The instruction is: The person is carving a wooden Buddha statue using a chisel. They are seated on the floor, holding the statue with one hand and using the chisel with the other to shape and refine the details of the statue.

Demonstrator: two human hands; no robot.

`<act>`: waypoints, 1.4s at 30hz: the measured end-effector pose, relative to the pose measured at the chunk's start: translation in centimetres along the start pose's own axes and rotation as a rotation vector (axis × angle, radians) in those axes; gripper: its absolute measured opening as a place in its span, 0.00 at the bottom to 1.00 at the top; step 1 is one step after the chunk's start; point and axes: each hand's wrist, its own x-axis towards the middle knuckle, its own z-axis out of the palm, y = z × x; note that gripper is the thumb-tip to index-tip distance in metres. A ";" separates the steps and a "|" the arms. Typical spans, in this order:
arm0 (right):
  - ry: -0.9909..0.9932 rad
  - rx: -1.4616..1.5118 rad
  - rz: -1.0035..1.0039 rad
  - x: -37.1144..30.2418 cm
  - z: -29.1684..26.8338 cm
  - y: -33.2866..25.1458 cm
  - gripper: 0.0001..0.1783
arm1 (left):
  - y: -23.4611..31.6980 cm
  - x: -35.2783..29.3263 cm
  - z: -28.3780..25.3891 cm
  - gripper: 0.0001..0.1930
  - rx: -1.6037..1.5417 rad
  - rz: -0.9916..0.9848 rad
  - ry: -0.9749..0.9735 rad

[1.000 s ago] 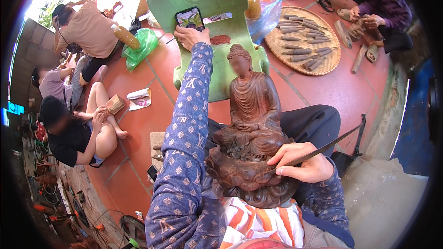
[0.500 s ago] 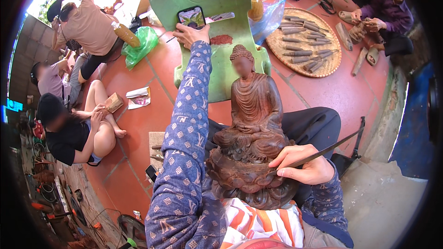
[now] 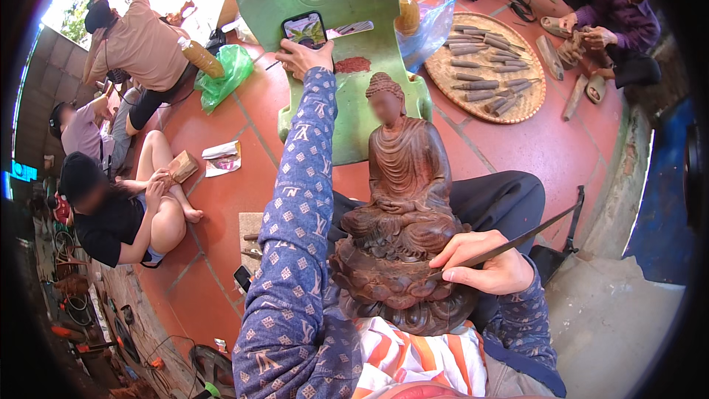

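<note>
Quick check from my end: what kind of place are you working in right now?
Probably an open-air woodcarving workshop: a carved wooden statue sits on the lap, the right hand holds a thin carving tool, and a round woven tray of chisels lies on the red tiled floor.

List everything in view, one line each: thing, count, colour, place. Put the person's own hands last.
wooden statue: one, dark brown, seated figure on a lotus base, on the person's lap
carving tool: one, thin and dark, tip at the statue's base
phone: one, black with lit screen, on the green board
green board: one, green plastic, lying on the floor ahead
woven tray: one, tan, right of the board, holding many grey chisels
green bag: one, on the floor left of the board
floor tiles: red
other people: several, seated at the left and at the top right
left hand: stretched out to the phone
right hand: grip on the carving tool
</note>
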 end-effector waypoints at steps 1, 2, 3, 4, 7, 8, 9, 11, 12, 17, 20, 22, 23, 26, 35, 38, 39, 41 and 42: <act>0.001 0.001 0.004 0.0 0.0 0.0 0.06 | 0.0 0.0 0.0 0.48 0.000 0.001 0.002; 0.003 0.003 0.008 0.0 0.0 -0.1 0.06 | 0.0 0.0 0.1 0.48 0.000 0.003 0.004; 0.004 0.004 0.012 0.0 0.0 -0.1 0.06 | -0.1 0.0 0.1 0.48 -0.001 0.002 0.001; 0.005 0.005 0.013 0.0 0.0 -0.1 0.06 | 0.0 -0.1 0.1 0.47 -0.002 0.001 -0.001; 0.006 0.007 0.012 0.0 0.0 -0.2 0.06 | 0.1 -0.1 0.0 0.47 -0.002 -0.004 -0.002; 0.005 0.008 0.012 0.0 0.0 -0.2 0.05 | 0.1 -0.1 0.0 0.47 -0.001 -0.006 -0.001; 0.004 0.008 0.011 0.1 0.0 -0.2 0.05 | 0.1 -0.1 -0.1 0.47 0.000 -0.011 -0.005; 0.002 0.010 0.012 0.1 0.0 -0.2 0.05 | 0.2 -0.1 -0.1 0.48 0.001 -0.019 -0.014; 0.000 0.011 0.013 0.1 0.0 -0.1 0.05 | 0.2 -0.1 -0.1 0.48 0.001 -0.016 -0.013; 0.004 0.016 0.012 0.0 -0.1 -0.1 0.05 | 0.1 -0.2 0.2 0.49 -0.004 -0.013 -0.001; 0.002 0.020 0.004 0.0 -0.1 -0.1 0.05 | 0.0 -0.1 0.4 0.49 0.028 -0.013 0.014; 0.003 0.019 -0.005 0.0 -0.1 -0.2 0.05 | 0.0 0.0 0.3 0.50 0.055 -0.028 0.008; 0.005 0.016 -0.011 0.0 0.0 -0.2 0.05 | 0.1 0.0 0.2 0.51 0.068 -0.035 0.007; 0.010 0.021 -0.019 0.0 0.0 -0.1 0.05 | 0.4 -0.1 -1.4 0.56 0.087 -0.051 -0.076; 0.062 0.003 -0.090 -0.7 0.2 0.3 0.05 | -4.4 -13.1 -21.8 0.35 -0.377 0.544 -0.907; 0.082 0.034 -0.095 -1.0 0.2 0.4 0.05 | -4.7 -17.5 -29.8 0.40 -0.328 0.732 -1.143; 0.086 0.026 -0.100 -1.1 0.2 0.4 0.04 | -5.2 -18.9 -31.3 0.41 -0.313 0.734 -1.148; 0.092 0.009 -0.107 -1.2 0.5 0.4 0.04 | -6.2 -21.5 -32.8 0.45 -0.310 0.747 -1.113; 0.104 -0.003 -0.093 -1.3 0.5 0.3 0.04 | -6.4 -22.5 -33.1 0.45 -0.260 0.734 -1.074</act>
